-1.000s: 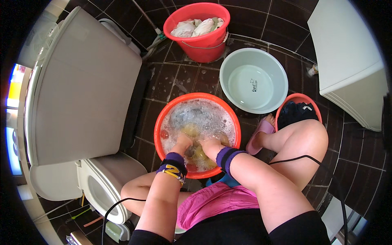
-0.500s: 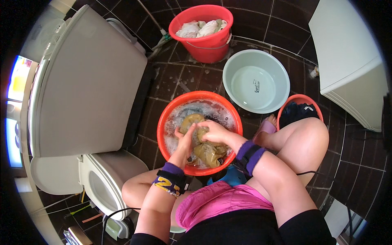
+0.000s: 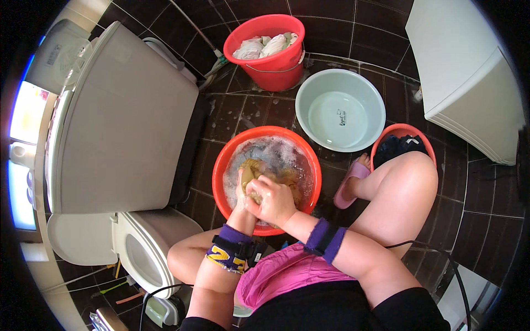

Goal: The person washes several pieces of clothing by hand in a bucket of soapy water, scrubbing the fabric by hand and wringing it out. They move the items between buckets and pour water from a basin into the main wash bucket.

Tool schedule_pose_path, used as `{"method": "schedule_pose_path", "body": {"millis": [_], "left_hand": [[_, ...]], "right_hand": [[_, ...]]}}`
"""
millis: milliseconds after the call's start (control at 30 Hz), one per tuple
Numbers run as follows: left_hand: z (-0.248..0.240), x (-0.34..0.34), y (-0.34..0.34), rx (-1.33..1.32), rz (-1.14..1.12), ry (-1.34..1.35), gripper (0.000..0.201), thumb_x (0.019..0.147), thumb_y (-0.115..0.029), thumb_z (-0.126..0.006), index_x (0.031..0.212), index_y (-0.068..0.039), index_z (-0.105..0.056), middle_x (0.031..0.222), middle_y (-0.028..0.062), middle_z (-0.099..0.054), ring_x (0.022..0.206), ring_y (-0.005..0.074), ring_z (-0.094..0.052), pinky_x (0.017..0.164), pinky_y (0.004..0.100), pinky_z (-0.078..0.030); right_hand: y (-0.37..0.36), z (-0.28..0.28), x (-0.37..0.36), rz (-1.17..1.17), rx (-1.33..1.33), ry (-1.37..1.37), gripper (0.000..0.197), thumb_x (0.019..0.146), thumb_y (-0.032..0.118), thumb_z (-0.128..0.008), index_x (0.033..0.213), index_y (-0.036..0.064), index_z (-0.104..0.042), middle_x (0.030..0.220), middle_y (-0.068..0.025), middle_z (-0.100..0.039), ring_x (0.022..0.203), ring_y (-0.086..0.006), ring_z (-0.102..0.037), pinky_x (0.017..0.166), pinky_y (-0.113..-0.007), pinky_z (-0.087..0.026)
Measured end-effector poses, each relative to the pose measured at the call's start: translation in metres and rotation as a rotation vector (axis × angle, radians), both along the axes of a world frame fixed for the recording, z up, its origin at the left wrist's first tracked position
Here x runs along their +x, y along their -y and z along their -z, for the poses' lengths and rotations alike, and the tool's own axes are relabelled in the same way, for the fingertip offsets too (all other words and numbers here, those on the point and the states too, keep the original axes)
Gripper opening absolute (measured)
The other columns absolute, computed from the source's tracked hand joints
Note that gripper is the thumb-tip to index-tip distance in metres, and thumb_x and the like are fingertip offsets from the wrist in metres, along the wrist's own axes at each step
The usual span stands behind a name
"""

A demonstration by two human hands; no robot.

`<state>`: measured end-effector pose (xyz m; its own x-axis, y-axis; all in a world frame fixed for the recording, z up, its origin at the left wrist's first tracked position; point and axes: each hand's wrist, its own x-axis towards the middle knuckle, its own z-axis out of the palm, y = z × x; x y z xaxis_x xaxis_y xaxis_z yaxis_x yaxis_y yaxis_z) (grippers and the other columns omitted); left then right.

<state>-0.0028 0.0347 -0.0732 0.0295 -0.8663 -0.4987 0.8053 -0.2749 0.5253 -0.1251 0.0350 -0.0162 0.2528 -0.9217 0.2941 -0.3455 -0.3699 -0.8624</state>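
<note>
In the middle, a red-orange basin [image 3: 317, 182] holds soapy water with suds. A wet olive-mustard cloth garment [image 3: 291, 185] lies partly in the water, bunched up between my hands. My left hand [image 3: 241, 193] grips one part of it at the basin's near left side. My right hand [image 3: 273, 201] is closed in a fist over the cloth, pressed against the left hand. The left fingers are mostly hidden behind the right hand. Bluish-grey fabric [image 3: 259, 150] shows under the suds at the far side.
A red bucket [image 3: 276, 71] with pale laundry stands at the back. Right of it sits a pale green basin [image 3: 359, 140] with clear water. A small reddish tub [image 3: 398, 130] holds dark clothes. A toilet [image 3: 164, 276] is at left, a white appliance [image 3: 464, 83] at right.
My hands have come together and drawn nearer, gathering the garment between them. The right hand has turned over and closed on the cloth. The view has shifted slightly.
</note>
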Motion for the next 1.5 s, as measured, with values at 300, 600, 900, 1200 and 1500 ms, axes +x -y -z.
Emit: {"method": "schedule_pose_path", "body": {"millis": [300, 600, 900, 1200, 1500], "left_hand": [[-0.031, -0.034, 0.012, 0.358, -0.024, 0.296, 0.055, 0.097, -0.049, -0.026, 0.114, -0.003, -0.052, 0.109, 0.0126, -0.059, 0.098, 0.0292, -0.059, 0.085, 0.0457, -0.049], [0.013, 0.024, 0.001, 0.294, 0.263, 1.465, 0.061, 0.083, -0.027, -0.057, 0.136, -0.005, -0.038, 0.138, 0.0266, -0.03, 0.126, 0.0387, -0.038, 0.104, 0.0386, -0.033], [0.072, 0.031, 0.02, 0.373, 0.86, 1.517, 0.093, 0.075, -0.02, -0.063, 0.147, -0.004, -0.005, 0.142, 0.0401, 0.005, 0.131, 0.0523, -0.022, 0.11, 0.0368, -0.024], [0.119, 0.059, 0.033, 0.136, 1.169, 1.367, 0.073, 0.077, -0.042, -0.058, 0.134, 0.001, -0.039, 0.12, 0.0374, -0.049, 0.12, 0.0463, -0.044, 0.099, 0.043, -0.038], [0.113, 0.041, 0.027, 0.448, 0.552, 1.295, 0.056, 0.08, -0.038, -0.062, 0.122, -0.002, -0.052, 0.115, 0.0223, -0.059, 0.108, 0.0371, -0.057, 0.089, 0.0424, -0.046]], "right_hand": [[0.043, 0.041, -0.018, 0.153, 0.252, -0.083, 0.018, 0.082, 0.029, -0.053, 0.081, 0.0113, -0.059, 0.073, -0.0155, -0.063, 0.069, -0.0386, -0.061, 0.062, -0.05, -0.048], [0.033, 0.045, -0.03, -0.156, 0.443, -0.434, 0.051, 0.08, 0.022, -0.063, 0.126, 0.0065, -0.045, 0.117, -0.0231, -0.05, 0.095, -0.0376, -0.059, 0.08, -0.044, -0.05], [0.015, 0.092, 0.004, -0.33, 0.518, -0.801, 0.085, 0.076, 0.003, -0.056, 0.147, 0.0093, -0.011, 0.139, -0.0272, -0.03, 0.109, -0.0418, -0.051, 0.095, -0.042, -0.044], [0.037, 0.135, 0.006, -0.301, 0.584, -0.776, 0.041, 0.089, 0.013, -0.037, 0.127, 0.0118, -0.051, 0.129, -0.02, -0.049, 0.116, -0.0346, -0.052, 0.098, -0.044, -0.041], [0.075, 0.124, 0.002, -0.478, 0.634, -0.571, 0.04, 0.073, 0.018, -0.063, 0.109, 0.0015, -0.062, 0.103, -0.0237, -0.063, 0.097, -0.0361, -0.061, 0.085, -0.039, -0.049]]}}
